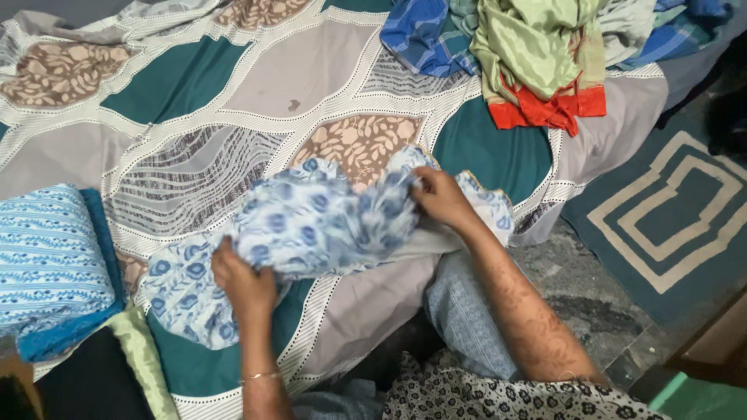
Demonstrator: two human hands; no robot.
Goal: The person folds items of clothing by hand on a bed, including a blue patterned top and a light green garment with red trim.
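At the far left we see a stack of folded cloths (47,260), light blue with fine stripes on top and a darker teal piece under it. It sits at the edge of the bed (311,70), and a pale green fabric (144,358) lies just beside it, so folded pieces seem to be kept together on this side, away from the loose ones.

Our left hand (245,284) is next. Its grip is closed on the lower edge of the blue floral cloth (311,222), with the fingers curled into the fabric. We think it holds the cloth down against the bed so that the other hand can pull against it.

The blue floral cloth lies in the middle of the picture, near the front edge of the bed, on the patterned bedsheet. It is white with blue flowers, thin and soft, and it is bunched and wrinkled between both hands, not flat. One part spreads to the lower left under the left hand.

Our right hand (442,198) pinches the upper part of the same cloth, its grip closed on a fold, and the forearm comes across from the lower right. The two hands are apart, which keeps the fabric a little stretched.

At the upper right, well apart from the hands, a pile of unfolded clothes (537,62) rests on the bed, green, red and blue. On the floor at the right lies a teal rug (669,210).
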